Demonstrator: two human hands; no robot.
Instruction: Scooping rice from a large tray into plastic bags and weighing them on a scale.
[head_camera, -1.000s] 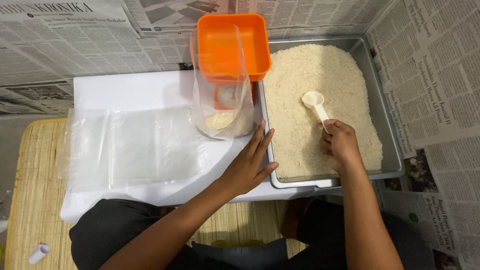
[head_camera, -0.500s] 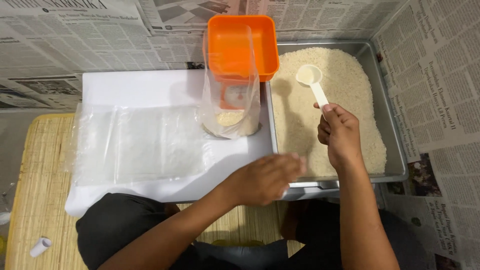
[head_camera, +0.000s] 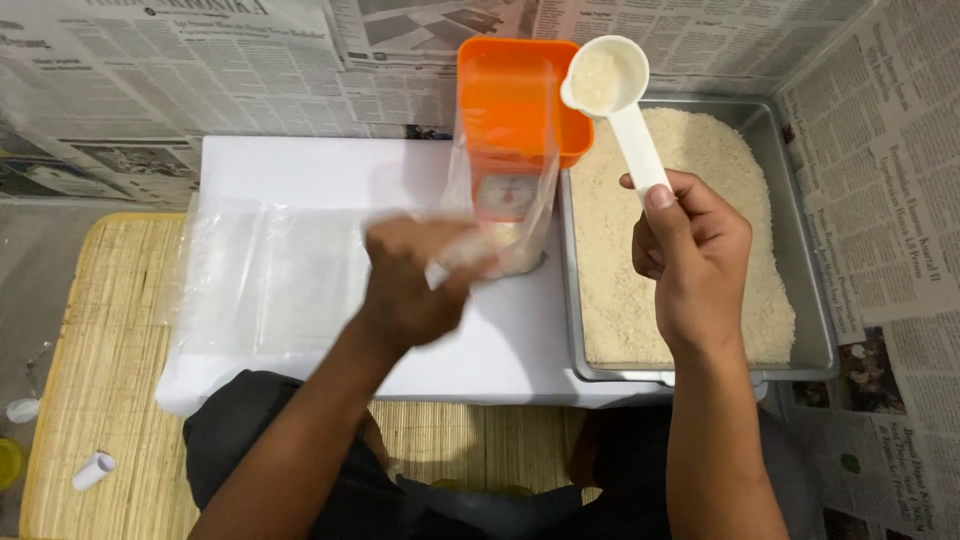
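The right hand has its fingers wrapped around the handle of a white scoop, whose bowl of rice sits above and ahead of them, over the tray. The left hand, blurred, pinches the edge of a clear bag standing on the orange scale, just ahead of its fingers on the tabletop.

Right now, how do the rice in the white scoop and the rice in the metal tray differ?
The rice in the white scoop is a small portion, lifted in the air by the right hand; the rice in the metal tray is a wide, deep bed lying low on the table. The scoop rice fills only its round bowl, while the tray rice spreads almost wall to wall. Both are the same pale white grain.
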